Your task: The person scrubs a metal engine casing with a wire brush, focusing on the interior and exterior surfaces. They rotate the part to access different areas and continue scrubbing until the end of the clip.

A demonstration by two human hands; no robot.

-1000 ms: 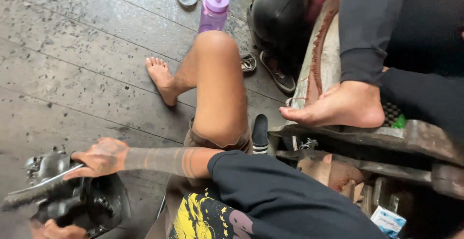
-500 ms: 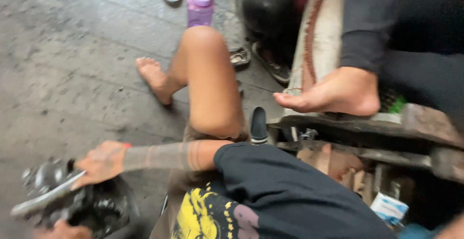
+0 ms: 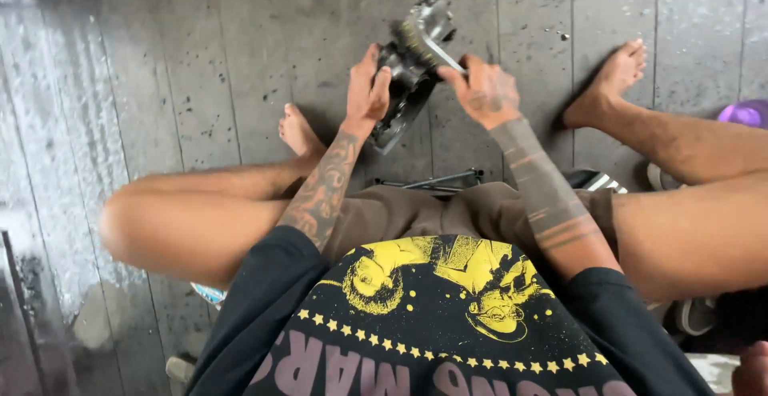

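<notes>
Greasy metal engine part point(image 3: 412, 68) gripped by left hand point(image 3: 366, 92) and right hand point(image 3: 484, 88).

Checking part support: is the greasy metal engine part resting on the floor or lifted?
Cannot tell. The left hand and right hand grip the engine part above the plank floor; its underside is hidden.

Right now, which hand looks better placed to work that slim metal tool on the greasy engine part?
Right, probably. The right hand already pinches the metal tool against the engine part, while the left hand braces the part's side.
</notes>
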